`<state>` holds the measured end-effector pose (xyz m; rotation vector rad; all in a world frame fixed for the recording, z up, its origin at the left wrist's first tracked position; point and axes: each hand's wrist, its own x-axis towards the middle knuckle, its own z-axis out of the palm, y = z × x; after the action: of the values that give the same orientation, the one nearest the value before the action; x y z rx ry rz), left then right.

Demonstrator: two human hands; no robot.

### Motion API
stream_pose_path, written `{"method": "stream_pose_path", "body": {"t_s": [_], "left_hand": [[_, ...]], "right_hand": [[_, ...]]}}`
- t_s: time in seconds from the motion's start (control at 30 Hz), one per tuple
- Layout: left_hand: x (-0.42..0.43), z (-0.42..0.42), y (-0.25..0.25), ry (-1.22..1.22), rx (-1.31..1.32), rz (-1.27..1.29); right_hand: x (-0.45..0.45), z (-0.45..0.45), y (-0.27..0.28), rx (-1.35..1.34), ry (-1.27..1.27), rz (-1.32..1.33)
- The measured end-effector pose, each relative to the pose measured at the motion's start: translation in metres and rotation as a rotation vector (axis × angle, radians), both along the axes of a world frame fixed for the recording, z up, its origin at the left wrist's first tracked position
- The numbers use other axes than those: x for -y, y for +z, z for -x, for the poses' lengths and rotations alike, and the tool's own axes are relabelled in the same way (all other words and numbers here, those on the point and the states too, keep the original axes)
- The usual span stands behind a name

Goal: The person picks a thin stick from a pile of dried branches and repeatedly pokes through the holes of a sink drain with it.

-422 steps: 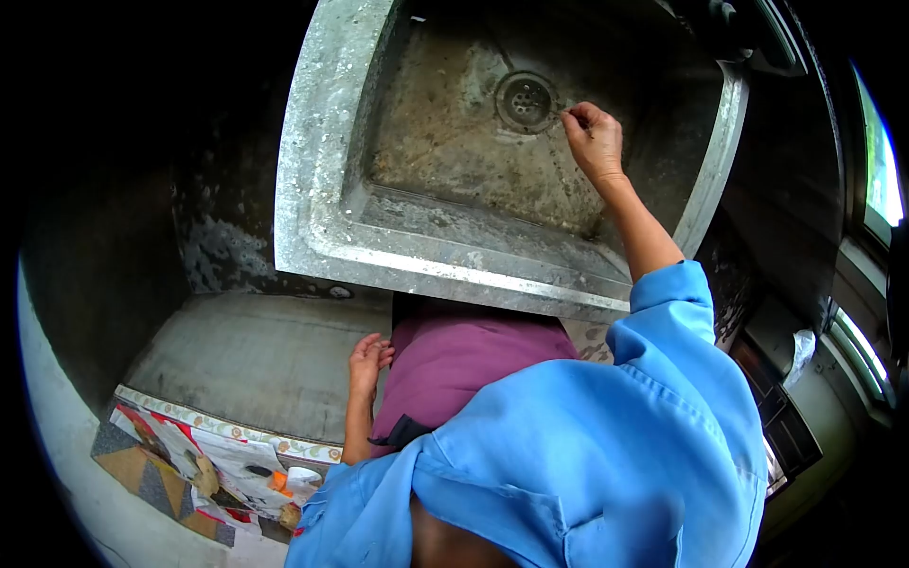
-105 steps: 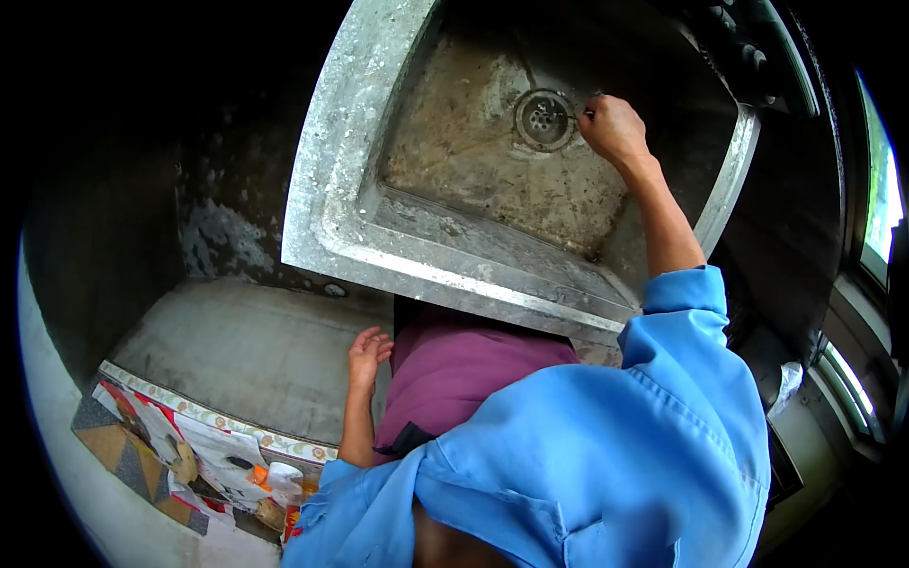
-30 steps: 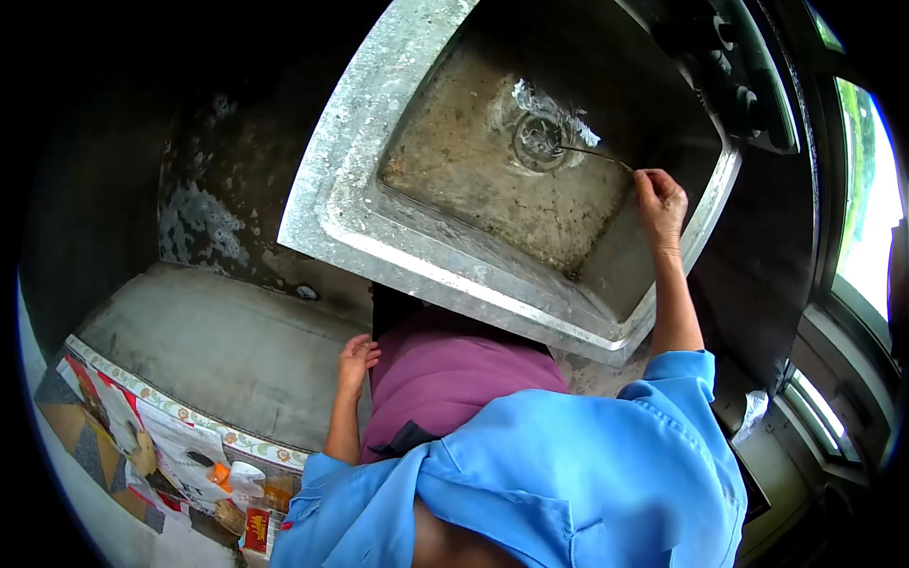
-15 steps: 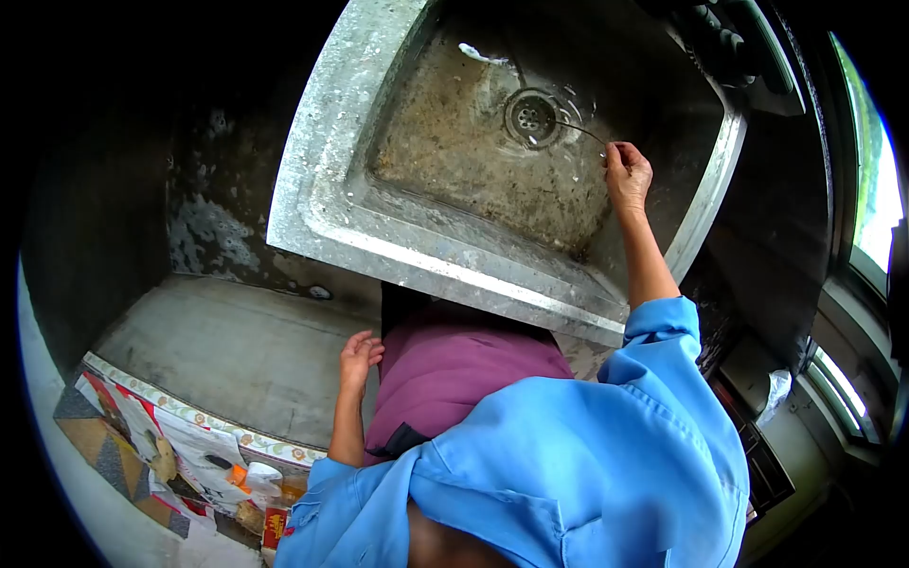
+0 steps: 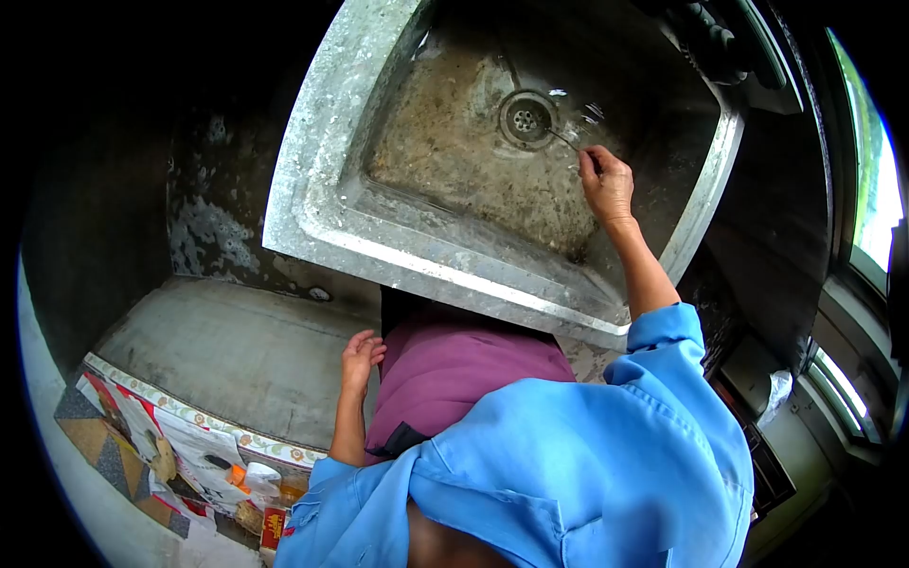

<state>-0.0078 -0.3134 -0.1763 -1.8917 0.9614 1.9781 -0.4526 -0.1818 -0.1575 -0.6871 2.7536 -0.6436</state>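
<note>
My right hand (image 5: pixel 608 185) is closed over the right part of a stained stone sink (image 5: pixel 322 204), pinching a thin wire (image 5: pixel 564 141). The wire's far end reaches the round drain strainer (image 5: pixel 524 120) in the basin floor; whether it goes into a hole is too small to tell. Water glints around the drain. Outside the sink, beside my purple-clad leg (image 5: pixel 464 355), my left hand (image 5: pixel 360 358) hangs with loosely bent fingers apart, holding nothing.
Left of me is a grey ledge (image 5: pixel 218 350) with a flowered edge. Below it lie papers, a red box (image 5: pixel 273 527) and other small items. Dark objects (image 5: pixel 715 47) stand at the sink's far right corner. A window (image 5: pixel 866 161) is at the right.
My right hand has moved left, closer to the drain, with the wire in it. The white foam patch at the basin's upper left no longer shows. My left hand stays in place.
</note>
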Motion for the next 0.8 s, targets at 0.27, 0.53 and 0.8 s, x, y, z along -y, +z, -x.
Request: {"method": "stream_pose_path", "body": {"t_s": [0.27, 0.53, 0.8], "left_hand": [[-0.002, 0.006, 0.000, -0.045, 0.045, -0.013], [0.001, 0.010, -0.002, -0.043, 0.017, 0.004], [-0.004, 0.014, 0.000, -0.083, 0.049, -0.018]], "right_hand": [[0.025, 0.005, -0.060, -0.040, 0.109, -0.236], [0.057, 0.038, -0.056, 0.066, 0.183, -0.331], [0.060, 0.024, -0.086, 0.081, 0.107, -0.378]]}}
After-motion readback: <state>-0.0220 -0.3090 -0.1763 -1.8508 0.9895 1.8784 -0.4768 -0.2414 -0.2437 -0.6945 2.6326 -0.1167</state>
